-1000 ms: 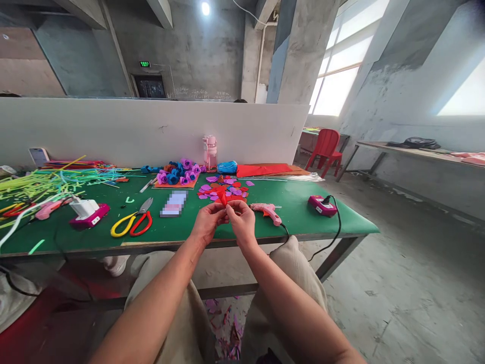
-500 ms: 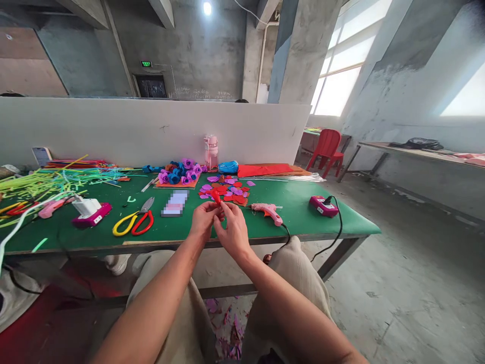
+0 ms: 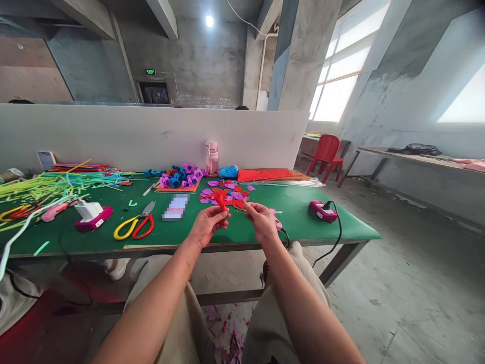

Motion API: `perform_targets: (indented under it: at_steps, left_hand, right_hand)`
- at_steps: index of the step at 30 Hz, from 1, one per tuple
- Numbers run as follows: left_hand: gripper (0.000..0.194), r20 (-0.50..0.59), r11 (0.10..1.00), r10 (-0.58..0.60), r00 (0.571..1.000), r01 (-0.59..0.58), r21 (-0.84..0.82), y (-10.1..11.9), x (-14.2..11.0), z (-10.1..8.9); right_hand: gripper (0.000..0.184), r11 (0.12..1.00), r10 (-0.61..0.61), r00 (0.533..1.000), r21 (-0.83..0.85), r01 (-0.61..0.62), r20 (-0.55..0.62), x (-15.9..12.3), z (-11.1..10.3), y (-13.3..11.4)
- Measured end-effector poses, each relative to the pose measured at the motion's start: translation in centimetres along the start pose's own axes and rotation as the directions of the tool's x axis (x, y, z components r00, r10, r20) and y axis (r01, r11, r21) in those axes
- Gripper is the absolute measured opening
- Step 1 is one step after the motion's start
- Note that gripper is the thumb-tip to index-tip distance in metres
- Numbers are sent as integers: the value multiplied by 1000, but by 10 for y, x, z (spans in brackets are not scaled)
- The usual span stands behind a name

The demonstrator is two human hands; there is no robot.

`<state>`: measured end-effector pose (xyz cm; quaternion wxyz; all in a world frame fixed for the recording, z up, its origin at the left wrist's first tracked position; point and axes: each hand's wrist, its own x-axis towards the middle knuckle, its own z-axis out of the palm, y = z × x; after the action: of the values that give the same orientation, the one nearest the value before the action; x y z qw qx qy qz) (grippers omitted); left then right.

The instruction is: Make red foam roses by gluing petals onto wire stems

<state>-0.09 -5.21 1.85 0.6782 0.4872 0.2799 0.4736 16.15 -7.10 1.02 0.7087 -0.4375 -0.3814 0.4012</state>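
My left hand [image 3: 207,223] pinches a small rolled red paper flower [image 3: 220,200], its pointed top standing above the fingertips. To the right, apart from it, my right hand [image 3: 263,219] has thumb and forefinger closed at the right edge of loose red and purple petals [image 3: 237,195]. Whether a petal sits between those fingertips I cannot make out. A pink glue gun [image 3: 279,225] lies behind my right hand, mostly hidden by it. Finished purple and blue paper flowers [image 3: 181,177] are heaped on an orange sheet behind the petals.
Yellow-and-red scissors [image 3: 137,222], a phone-like blurred rectangle [image 3: 176,207] and a power strip [image 3: 93,218] lie left. Another corded socket block [image 3: 323,211] is right. A pink bottle [image 3: 212,157], red paper [image 3: 263,175] and green strips [image 3: 38,189] line the green table's [image 3: 303,194] back.
My hands have separated. The red flower stays in my left hand, while my right hand has moved right, to the petals' edge and in front of the glue gun. The view has tilted slightly up.
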Motion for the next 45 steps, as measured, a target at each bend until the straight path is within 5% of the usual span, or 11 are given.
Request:
perform_targets:
  at_steps: [7, 13, 17, 39, 45]
  left_hand:
    - [27, 44, 998, 44, 998, -46, 37, -1, -1, 2]
    - [27, 66, 998, -40, 997, 37, 47, -5, 0, 3]
    - [29, 87, 997, -58, 995, 53, 60, -8, 1, 3]
    - [28, -8, 997, -69, 998, 69, 45, -10, 3, 3]
    - [27, -19, 995, -76, 997, 77, 67, -9, 3, 5]
  right_hand:
    - [30, 999, -4, 995, 54, -1, 98, -5, 0, -4]
    - [31, 976, -123, 959, -142, 163, 254, -15, 4, -13]
    - [32, 979, -52, 932, -168, 119, 358, -18, 9, -8]
    - [32, 995, -16, 967, -93, 41, 255, -19, 10, -8]
    - [31, 983, -78, 979, -147, 107, 188, -17, 8, -7]
